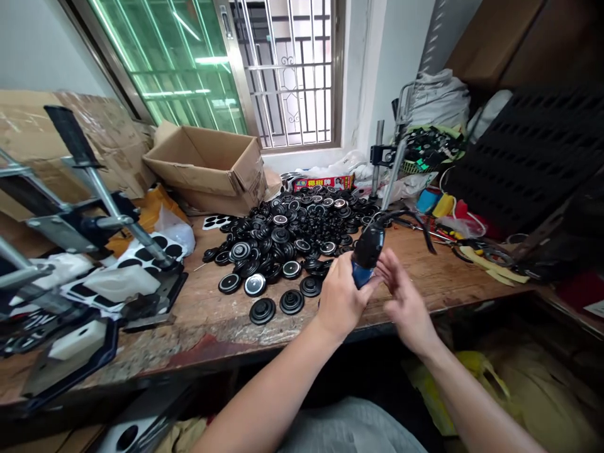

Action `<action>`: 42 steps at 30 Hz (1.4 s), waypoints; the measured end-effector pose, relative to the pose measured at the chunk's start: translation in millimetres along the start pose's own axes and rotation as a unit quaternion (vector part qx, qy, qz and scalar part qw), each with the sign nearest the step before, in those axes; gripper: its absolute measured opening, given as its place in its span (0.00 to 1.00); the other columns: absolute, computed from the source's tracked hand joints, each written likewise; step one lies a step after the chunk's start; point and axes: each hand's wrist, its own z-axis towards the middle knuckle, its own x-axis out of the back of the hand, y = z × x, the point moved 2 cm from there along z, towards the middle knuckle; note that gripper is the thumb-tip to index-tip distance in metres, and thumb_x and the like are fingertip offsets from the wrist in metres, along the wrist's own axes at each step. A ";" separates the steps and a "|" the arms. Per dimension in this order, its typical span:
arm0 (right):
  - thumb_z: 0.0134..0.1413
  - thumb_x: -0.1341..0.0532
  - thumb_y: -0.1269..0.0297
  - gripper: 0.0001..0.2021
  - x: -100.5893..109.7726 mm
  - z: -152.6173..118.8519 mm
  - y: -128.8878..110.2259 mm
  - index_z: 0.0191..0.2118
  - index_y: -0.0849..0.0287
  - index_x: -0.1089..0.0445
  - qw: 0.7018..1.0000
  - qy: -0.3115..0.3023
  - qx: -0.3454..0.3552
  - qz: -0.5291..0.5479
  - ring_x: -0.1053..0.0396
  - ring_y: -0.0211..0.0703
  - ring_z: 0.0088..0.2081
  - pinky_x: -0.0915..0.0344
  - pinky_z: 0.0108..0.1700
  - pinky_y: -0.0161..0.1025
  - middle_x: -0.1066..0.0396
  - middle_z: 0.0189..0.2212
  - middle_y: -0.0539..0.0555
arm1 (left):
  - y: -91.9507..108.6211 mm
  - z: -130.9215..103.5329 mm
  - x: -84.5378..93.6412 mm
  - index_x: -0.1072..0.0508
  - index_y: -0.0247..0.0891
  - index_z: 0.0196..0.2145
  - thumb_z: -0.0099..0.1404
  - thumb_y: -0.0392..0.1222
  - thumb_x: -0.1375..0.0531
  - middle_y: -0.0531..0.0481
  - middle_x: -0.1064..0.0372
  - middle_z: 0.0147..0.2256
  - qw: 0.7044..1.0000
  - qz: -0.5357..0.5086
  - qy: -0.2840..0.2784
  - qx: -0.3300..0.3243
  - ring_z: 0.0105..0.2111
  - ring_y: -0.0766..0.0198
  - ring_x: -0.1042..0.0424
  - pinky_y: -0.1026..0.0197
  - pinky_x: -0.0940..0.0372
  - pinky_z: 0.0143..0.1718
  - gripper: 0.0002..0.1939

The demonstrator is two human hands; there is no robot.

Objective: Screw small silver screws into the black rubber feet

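My left hand (340,296) is wrapped round a handheld tool (365,255) with a black upper body, a blue lower part and a dark cable at its top. The end facing down is hidden by my fingers, so its exact kind does not show. Close by on the right, my right hand (406,305) has its fingers loosely bent and apart, slightly blurred, with no object visible in them. Beyond both hands lies a large heap of round black discs (280,236), some with silvery faces. Near the table's front edge, a stepped black disc (262,311) lies flat beside another disc (291,302).
A lever press (94,182) stands at left beside sheets of black circles (146,251). Behind the heap are an open cardboard box (202,163) and a red box (323,182). A metal stand (380,157), tools (438,236) and a black ridged panel (533,151) occupy the right.
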 end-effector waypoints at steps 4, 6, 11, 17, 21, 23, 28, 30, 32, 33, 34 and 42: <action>0.50 0.31 0.50 0.29 -25.0 11.6 -13.9 0.55 0.58 0.31 0.993 0.027 -0.010 -0.116 0.29 0.53 0.52 0.34 0.56 0.50 0.27 0.49 0.60 | 5.0 -6.0 1.1 0.43 0.37 0.62 0.65 0.42 0.37 0.38 0.34 0.57 0.994 -0.012 -0.054 -0.092 0.57 0.52 0.34 0.50 0.38 0.59 0.32; 0.51 0.31 0.54 0.22 -19.3 31.6 -34.7 0.50 0.57 0.28 0.992 0.063 -0.005 -0.105 0.26 0.47 0.42 0.30 0.48 0.45 0.24 0.41 0.55 | 0.0 -7.2 8.9 0.42 0.36 0.63 0.63 0.42 0.35 0.38 0.36 0.59 0.986 -0.017 -0.124 -0.109 0.59 0.52 0.35 0.50 0.40 0.61 0.34; 0.46 0.27 0.61 0.23 9.6 70.5 -61.5 0.50 0.52 0.27 0.998 0.051 0.003 -0.023 0.27 0.43 0.32 0.28 0.38 0.41 0.26 0.34 0.50 | -51.5 -15.7 35.9 0.27 0.36 0.50 0.63 0.36 0.35 0.43 0.27 0.47 0.989 0.026 -0.137 0.039 0.47 0.56 0.27 0.53 0.32 0.52 0.17; 0.45 0.27 0.64 0.13 10.0 67.1 -23.1 0.38 0.54 0.26 0.994 0.093 -0.027 0.047 0.28 0.40 0.27 0.27 0.32 0.39 0.28 0.30 0.48 | -82.1 -14.1 14.0 0.23 0.35 0.42 0.66 0.31 0.41 0.45 0.25 0.42 0.984 0.045 -0.170 0.035 0.44 0.58 0.27 0.57 0.33 0.50 0.08; 0.46 0.27 0.62 0.14 1.1 53.8 1.4 0.40 0.56 0.27 0.990 0.125 -0.042 0.048 0.27 0.40 0.29 0.27 0.34 0.40 0.28 0.30 0.48 | -73.9 6.6 -30.5 0.22 0.36 0.37 0.66 0.33 0.42 0.43 0.26 0.39 0.957 0.104 -0.268 -0.047 0.43 0.55 0.29 0.55 0.35 0.50 0.08; 0.48 0.28 0.61 0.14 0.0 50.9 3.5 0.40 0.55 0.28 0.990 0.135 -0.036 0.033 0.29 0.38 0.28 0.29 0.33 0.38 0.30 0.29 0.48 | -70.3 14.4 -54.2 0.22 0.36 0.32 0.65 0.34 0.42 0.42 0.26 0.37 0.935 0.136 -0.319 -0.070 0.43 0.52 0.30 0.52 0.35 0.50 0.08; 0.51 0.30 0.61 0.17 4.8 53.6 -3.1 0.46 0.54 0.31 0.986 0.168 -0.011 0.006 0.32 0.37 0.26 0.32 0.33 0.38 0.32 0.29 0.46 | -60.6 30.2 -70.0 0.23 0.36 0.31 0.62 0.35 0.40 0.39 0.26 0.37 0.935 0.158 -0.314 -0.038 0.45 0.46 0.30 0.45 0.37 0.51 0.05; 0.50 0.30 0.61 0.19 7.4 54.5 -4.7 0.48 0.54 0.32 0.987 0.159 -0.017 0.008 0.31 0.38 0.28 0.31 0.36 0.40 0.31 0.30 0.47 | -50.3 39.7 -53.4 0.24 0.37 0.33 0.63 0.34 0.41 0.42 0.25 0.38 0.956 0.089 -0.279 0.006 0.45 0.49 0.29 0.47 0.36 0.51 0.05; 0.52 0.30 0.60 0.20 10.8 54.1 -7.7 0.48 0.55 0.33 0.990 0.141 -0.028 0.000 0.28 0.41 0.33 0.29 0.42 0.43 0.28 0.34 0.50 | -33.8 48.3 -32.4 0.24 0.37 0.37 0.65 0.37 0.40 0.44 0.24 0.39 0.963 -0.055 -0.256 0.059 0.43 0.54 0.27 0.51 0.34 0.49 0.05; 0.53 0.31 0.58 0.19 12.8 53.5 -11.0 0.49 0.54 0.33 0.991 0.128 -0.025 -0.015 0.27 0.43 0.37 0.29 0.46 0.44 0.27 0.38 0.52 | -23.4 51.2 -22.9 0.25 0.37 0.42 0.66 0.41 0.39 0.44 0.24 0.42 0.955 -0.140 -0.251 0.077 0.44 0.56 0.27 0.53 0.33 0.49 0.08; 0.55 0.33 0.56 0.18 15.1 52.7 -15.9 0.49 0.54 0.33 0.993 0.112 -0.016 -0.040 0.27 0.45 0.41 0.30 0.49 0.45 0.27 0.42 0.54 | -12.2 52.8 -14.9 0.27 0.37 0.47 0.66 0.44 0.38 0.43 0.25 0.46 0.940 -0.217 -0.249 0.084 0.46 0.56 0.26 0.54 0.32 0.49 0.13; 0.66 0.45 0.52 0.21 29.4 52.3 -74.4 0.62 0.47 0.37 0.970 -0.060 0.059 -0.227 0.35 0.49 0.59 0.36 0.59 0.43 0.34 0.59 0.54 | 46.8 128.0 43.3 0.33 0.38 0.57 0.71 0.64 0.52 0.39 0.32 0.57 0.919 -0.383 -0.085 0.028 0.58 0.49 0.31 0.45 0.34 0.56 0.30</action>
